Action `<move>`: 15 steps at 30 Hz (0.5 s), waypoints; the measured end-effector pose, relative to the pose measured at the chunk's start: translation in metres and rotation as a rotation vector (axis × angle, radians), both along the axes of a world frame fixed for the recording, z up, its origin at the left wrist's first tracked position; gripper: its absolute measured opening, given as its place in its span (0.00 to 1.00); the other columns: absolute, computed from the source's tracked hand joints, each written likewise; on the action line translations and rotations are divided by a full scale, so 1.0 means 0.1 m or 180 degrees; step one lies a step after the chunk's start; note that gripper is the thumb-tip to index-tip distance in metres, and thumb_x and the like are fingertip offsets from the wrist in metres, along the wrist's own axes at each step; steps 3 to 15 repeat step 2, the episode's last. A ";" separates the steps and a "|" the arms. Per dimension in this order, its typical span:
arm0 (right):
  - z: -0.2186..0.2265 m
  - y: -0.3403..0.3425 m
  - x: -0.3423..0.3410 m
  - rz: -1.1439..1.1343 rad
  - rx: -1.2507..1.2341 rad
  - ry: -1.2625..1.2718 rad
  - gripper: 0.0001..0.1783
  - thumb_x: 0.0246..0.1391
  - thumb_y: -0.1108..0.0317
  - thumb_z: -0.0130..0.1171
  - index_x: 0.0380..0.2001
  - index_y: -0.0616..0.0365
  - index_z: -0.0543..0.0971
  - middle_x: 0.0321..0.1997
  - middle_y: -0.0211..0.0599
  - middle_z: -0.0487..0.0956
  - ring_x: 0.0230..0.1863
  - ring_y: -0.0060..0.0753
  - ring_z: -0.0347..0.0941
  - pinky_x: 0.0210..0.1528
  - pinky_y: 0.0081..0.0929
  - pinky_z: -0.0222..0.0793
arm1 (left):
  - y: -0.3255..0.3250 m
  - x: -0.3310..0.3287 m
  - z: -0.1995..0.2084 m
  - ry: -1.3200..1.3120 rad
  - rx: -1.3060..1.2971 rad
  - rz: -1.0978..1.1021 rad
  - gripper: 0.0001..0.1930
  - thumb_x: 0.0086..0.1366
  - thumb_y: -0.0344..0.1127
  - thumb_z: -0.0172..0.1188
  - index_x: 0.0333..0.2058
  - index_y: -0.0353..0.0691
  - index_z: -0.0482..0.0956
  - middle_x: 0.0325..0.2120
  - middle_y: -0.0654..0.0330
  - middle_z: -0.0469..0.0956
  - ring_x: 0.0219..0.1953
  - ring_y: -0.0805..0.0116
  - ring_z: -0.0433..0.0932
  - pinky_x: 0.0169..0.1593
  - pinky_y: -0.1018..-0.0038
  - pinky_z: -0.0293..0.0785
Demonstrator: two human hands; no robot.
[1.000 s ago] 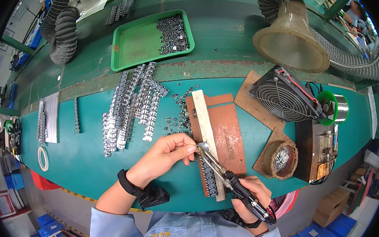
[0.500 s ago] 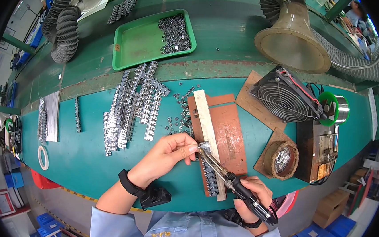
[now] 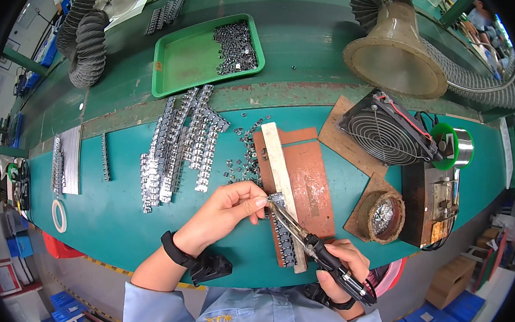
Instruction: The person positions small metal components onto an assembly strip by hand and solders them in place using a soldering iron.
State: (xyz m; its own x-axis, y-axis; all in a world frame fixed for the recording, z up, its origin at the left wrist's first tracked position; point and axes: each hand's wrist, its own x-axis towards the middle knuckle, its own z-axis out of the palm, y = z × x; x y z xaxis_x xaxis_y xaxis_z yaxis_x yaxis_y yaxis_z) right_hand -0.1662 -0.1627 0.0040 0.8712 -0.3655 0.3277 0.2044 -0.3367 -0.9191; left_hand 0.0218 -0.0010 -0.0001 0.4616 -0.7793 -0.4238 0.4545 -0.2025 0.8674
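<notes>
My left hand [image 3: 229, 210] pinches a small metal part [image 3: 277, 197] at the edge of a pale wooden strip [image 3: 278, 162] lying on a brown board [image 3: 307, 183]. My right hand [image 3: 343, 267] grips a black-handled soldering iron [image 3: 323, 254], its tip touching that part. A row of small metal parts [image 3: 284, 245] lines the strip's near end. Loose metal parts [image 3: 242, 157] lie scattered just left of the board.
Rows of metal parts [image 3: 180, 143] lie to the left. A green tray [image 3: 180, 64] with several parts sits at the back. A fan [image 3: 380, 134], solder spool [image 3: 452, 143], soldering station [image 3: 432, 205], tip-cleaner pot [image 3: 383, 216] and fume funnel [image 3: 393, 56] stand on the right.
</notes>
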 end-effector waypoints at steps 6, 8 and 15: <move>0.00 0.00 0.00 0.0018 0.0021 -0.0004 0.21 0.35 0.73 0.64 0.37 0.68 0.73 0.27 0.43 0.77 0.27 0.38 0.73 0.31 0.28 0.68 | 0.00 0.00 0.00 0.0002 -0.0005 0.0003 0.07 0.63 0.33 0.50 0.30 0.37 0.72 0.23 0.66 0.72 0.25 0.79 0.69 0.33 0.83 0.65; 0.00 0.00 0.00 0.0018 0.0021 -0.0004 0.21 0.35 0.73 0.64 0.37 0.68 0.73 0.27 0.43 0.77 0.27 0.38 0.73 0.31 0.28 0.68 | 0.00 0.00 0.00 0.0002 -0.0005 0.0003 0.07 0.63 0.33 0.50 0.30 0.37 0.72 0.23 0.66 0.72 0.25 0.79 0.69 0.33 0.83 0.65; 0.00 0.00 0.00 0.0018 0.0021 -0.0004 0.21 0.35 0.73 0.64 0.37 0.68 0.73 0.27 0.43 0.77 0.27 0.38 0.73 0.31 0.28 0.68 | 0.00 0.00 0.00 0.0002 -0.0005 0.0003 0.07 0.63 0.33 0.50 0.30 0.37 0.72 0.23 0.66 0.72 0.25 0.79 0.69 0.33 0.83 0.65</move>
